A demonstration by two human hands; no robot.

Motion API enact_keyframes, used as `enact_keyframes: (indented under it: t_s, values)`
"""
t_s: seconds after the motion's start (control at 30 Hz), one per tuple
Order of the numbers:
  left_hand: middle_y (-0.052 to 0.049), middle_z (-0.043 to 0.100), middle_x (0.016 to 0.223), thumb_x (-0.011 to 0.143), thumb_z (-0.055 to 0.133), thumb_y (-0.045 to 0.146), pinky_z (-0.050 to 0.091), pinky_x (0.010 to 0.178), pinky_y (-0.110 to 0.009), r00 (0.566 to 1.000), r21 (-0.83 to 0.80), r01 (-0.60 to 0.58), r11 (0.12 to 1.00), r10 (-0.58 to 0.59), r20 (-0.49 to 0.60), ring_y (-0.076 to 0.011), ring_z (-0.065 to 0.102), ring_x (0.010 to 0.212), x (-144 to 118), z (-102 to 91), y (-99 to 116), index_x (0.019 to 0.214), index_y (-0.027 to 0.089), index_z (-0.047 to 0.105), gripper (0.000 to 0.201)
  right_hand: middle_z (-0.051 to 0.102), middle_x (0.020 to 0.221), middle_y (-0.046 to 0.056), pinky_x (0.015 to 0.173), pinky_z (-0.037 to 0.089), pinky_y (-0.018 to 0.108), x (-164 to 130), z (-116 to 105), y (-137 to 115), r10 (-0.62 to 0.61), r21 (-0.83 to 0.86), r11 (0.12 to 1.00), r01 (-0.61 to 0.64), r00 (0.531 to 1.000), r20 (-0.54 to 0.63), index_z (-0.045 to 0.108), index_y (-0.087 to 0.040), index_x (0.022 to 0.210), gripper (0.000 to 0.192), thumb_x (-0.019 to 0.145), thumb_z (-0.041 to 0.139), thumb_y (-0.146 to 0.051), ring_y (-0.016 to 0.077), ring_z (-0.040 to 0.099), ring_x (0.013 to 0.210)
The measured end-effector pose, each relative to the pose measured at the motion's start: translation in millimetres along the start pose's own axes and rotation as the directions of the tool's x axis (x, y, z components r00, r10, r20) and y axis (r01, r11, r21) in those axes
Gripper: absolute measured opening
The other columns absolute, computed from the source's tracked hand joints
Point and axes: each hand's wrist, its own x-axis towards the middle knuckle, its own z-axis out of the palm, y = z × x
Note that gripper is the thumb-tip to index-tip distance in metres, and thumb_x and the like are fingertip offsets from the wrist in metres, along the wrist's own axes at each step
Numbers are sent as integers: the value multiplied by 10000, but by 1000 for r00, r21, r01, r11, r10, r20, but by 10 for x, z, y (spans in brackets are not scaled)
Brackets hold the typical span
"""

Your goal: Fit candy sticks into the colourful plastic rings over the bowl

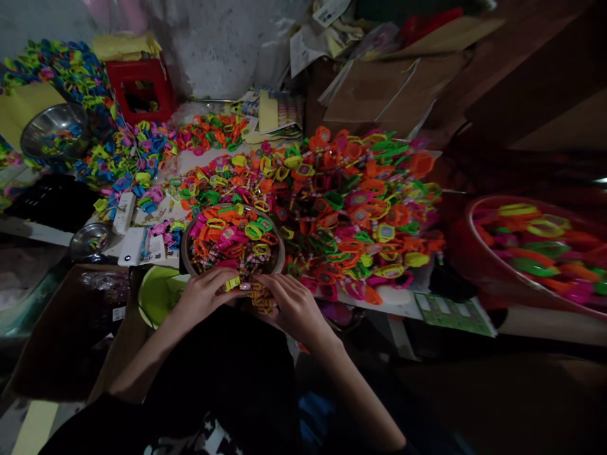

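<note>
At the near rim of a metal bowl, my left hand is closed on a small yellow toy watch. A short pale-pink piece sticks out from the watch toward my right hand. The fingers of that hand are bent and pressed together close to the piece; what they grip, if anything, is too small to make out. Filling the bowl are pink, orange, green and yellow toy watches, with small multicoloured beads or candies among them. A patterned yellow-brown wrapper or cloth shows beneath my right fingers.
Right of the bowl rises a big heap of toy watches. Farther right stands a red tub of larger coloured pieces. A red stool, steel bowl, green container and open cardboard box are to the left.
</note>
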Motion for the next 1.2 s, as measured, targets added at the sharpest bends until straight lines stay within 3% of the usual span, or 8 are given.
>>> enact_keyframes:
  t_s: [0.5,0.8,0.87,0.97,1.07,1.13,1.17,1.2]
  values:
    - [-42,669,1016,908,536,292,500,832,-262,997,56,-39,998,35,65,-154,626,956,14,28,29,1038,188,573,170,636,914,94,721,505,319,-93,115,4,92,30,995,-91,996,-21,520,-164,1117,407,736,454,-34,205,605,809]
    - [-41,664,918,912,513,242,496,798,-260,999,-75,11,997,-9,32,-147,623,887,11,127,49,964,181,571,99,639,896,104,699,503,317,-84,92,-24,86,30,996,-84,994,-75,503,-138,1082,390,713,447,-21,212,608,794]
    - [-42,659,981,913,515,293,498,821,-277,991,-38,51,998,-46,127,-160,624,936,12,126,26,992,196,569,137,644,882,106,696,503,318,-84,111,-4,95,12,995,-94,995,-33,508,-131,1062,364,719,457,-23,217,615,788]
    - [-58,595,1193,858,586,409,474,928,-320,964,-22,101,995,-93,248,-194,576,1099,14,66,-48,1120,222,538,326,653,885,92,685,498,287,-108,134,85,114,85,988,-129,980,164,517,-139,1042,299,756,484,-57,205,632,807]
    - [-66,553,1262,900,514,411,457,959,-317,961,-48,176,983,-161,223,-191,540,1160,-4,-45,-183,1195,224,500,349,657,834,51,610,474,235,-104,57,324,153,187,956,-227,927,344,540,-160,1003,259,756,505,-92,161,630,716]
    - [-55,585,1203,943,429,378,458,948,-307,960,-50,231,972,-219,173,-177,555,1127,-27,-119,-295,1162,221,519,284,640,744,22,553,451,223,-53,-102,601,236,204,932,-300,928,289,563,-170,962,238,738,504,-117,135,592,607]
    - [-50,599,1171,949,413,377,454,949,-308,958,-45,253,966,-244,148,-175,564,1107,-40,-148,-349,1140,218,529,274,617,681,10,529,443,224,-15,-214,769,299,206,920,-334,937,183,570,-171,913,193,734,504,-144,129,563,561]
    - [-46,608,1149,950,411,383,449,952,-312,956,-36,267,963,-261,132,-176,571,1089,-55,-170,-398,1122,217,537,271,605,679,21,553,457,240,28,-340,945,378,196,909,-368,926,-16,565,-172,833,111,734,519,-193,139,564,587]
